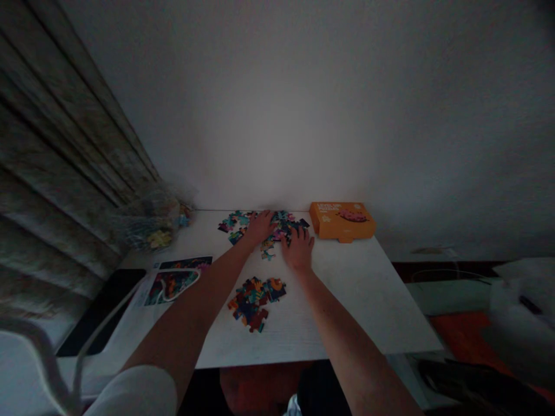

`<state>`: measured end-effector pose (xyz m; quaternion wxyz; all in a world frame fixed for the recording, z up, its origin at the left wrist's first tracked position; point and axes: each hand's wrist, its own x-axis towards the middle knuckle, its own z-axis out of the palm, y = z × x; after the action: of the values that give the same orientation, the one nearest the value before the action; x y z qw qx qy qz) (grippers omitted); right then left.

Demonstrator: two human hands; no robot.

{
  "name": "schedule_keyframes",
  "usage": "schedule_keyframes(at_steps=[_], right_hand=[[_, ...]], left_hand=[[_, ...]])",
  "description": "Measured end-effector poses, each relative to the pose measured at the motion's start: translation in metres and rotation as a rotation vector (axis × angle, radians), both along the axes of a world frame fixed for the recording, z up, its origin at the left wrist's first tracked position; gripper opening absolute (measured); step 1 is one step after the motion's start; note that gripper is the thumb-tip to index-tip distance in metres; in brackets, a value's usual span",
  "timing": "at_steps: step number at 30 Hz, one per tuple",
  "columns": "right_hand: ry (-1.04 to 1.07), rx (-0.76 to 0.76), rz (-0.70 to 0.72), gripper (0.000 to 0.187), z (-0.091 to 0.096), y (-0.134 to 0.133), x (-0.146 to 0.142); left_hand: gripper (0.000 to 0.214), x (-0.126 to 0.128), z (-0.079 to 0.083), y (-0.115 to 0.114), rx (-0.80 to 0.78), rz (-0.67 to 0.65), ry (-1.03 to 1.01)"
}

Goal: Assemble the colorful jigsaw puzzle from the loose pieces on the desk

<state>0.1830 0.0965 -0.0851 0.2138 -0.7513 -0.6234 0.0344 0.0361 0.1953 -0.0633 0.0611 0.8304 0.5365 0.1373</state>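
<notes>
Both my arms reach out over a white table [347, 300]. My left hand [259, 226] lies flat, fingers spread, on a heap of loose puzzle pieces [236, 222] near the table's far edge. My right hand [298, 247] rests palm down just to the right, fingers stretched onto the same heap. Closer to me lies a joined cluster of colourful pieces [254, 300], untouched, between my forearms.
An orange puzzle box [342, 221] sits at the far right corner. A printed picture sheet [176, 280] lies at the left, with a clear plastic bag [150, 222] behind it. A curtain hangs at the left; a wall stands behind the table.
</notes>
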Motion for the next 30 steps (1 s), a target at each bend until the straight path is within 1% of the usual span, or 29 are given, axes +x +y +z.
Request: schedule_keyframes(at_steps=[3, 5, 7, 10, 14, 16, 18, 20, 21, 22, 24, 27, 29, 30], right_hand=[[0.011, -0.035, 0.003, 0.061, 0.002, 0.000, 0.000], [0.012, -0.045, 0.006, 0.061, 0.002, 0.001, 0.001], [0.012, -0.039, 0.009, 0.061, 0.002, 0.001, 0.001], [0.011, -0.031, 0.010, 0.061, 0.001, 0.001, 0.001], [0.001, -0.048, 0.008, 0.063, 0.001, 0.001, 0.001], [-0.002, -0.044, 0.006, 0.062, 0.001, 0.001, 0.001], [0.002, -0.035, 0.008, 0.062, 0.002, 0.001, 0.000], [0.008, -0.027, 0.008, 0.062, 0.003, 0.000, 0.000], [0.011, -0.024, 0.010, 0.062, 0.003, -0.001, 0.001], [0.012, -0.023, 0.013, 0.062, 0.004, -0.001, 0.001], [0.012, -0.021, 0.021, 0.061, 0.004, -0.002, 0.001], [0.016, -0.030, 0.029, 0.061, 0.004, -0.002, 0.001], [0.018, -0.037, 0.031, 0.061, 0.003, -0.002, 0.001], [0.019, -0.041, 0.031, 0.061, 0.003, -0.002, 0.001]], left_hand=[[0.038, 0.021, 0.003, 0.008, -0.029, 0.053, -0.010], [0.036, 0.025, 0.005, 0.013, -0.039, 0.095, -0.016], [0.037, 0.023, 0.008, 0.015, -0.044, 0.120, -0.020], [0.046, 0.015, 0.010, 0.017, -0.067, 0.160, -0.046], [0.055, 0.010, 0.014, 0.016, -0.118, 0.169, -0.167], [0.055, 0.007, 0.017, 0.014, -0.090, 0.164, -0.257], [0.051, 0.000, 0.021, 0.004, -0.023, 0.154, -0.355], [0.046, -0.013, 0.023, -0.017, 0.033, 0.119, -0.445], [0.043, -0.023, 0.022, -0.033, 0.044, 0.084, -0.481], [0.042, -0.034, 0.021, -0.053, 0.030, 0.034, -0.498], [0.038, -0.059, 0.016, -0.099, -0.003, -0.040, -0.504], [0.030, -0.095, 0.004, -0.169, -0.044, -0.106, -0.485], [0.033, -0.113, -0.005, -0.204, -0.044, -0.121, -0.457], [0.036, -0.119, -0.009, -0.217, -0.038, -0.128, -0.432]])
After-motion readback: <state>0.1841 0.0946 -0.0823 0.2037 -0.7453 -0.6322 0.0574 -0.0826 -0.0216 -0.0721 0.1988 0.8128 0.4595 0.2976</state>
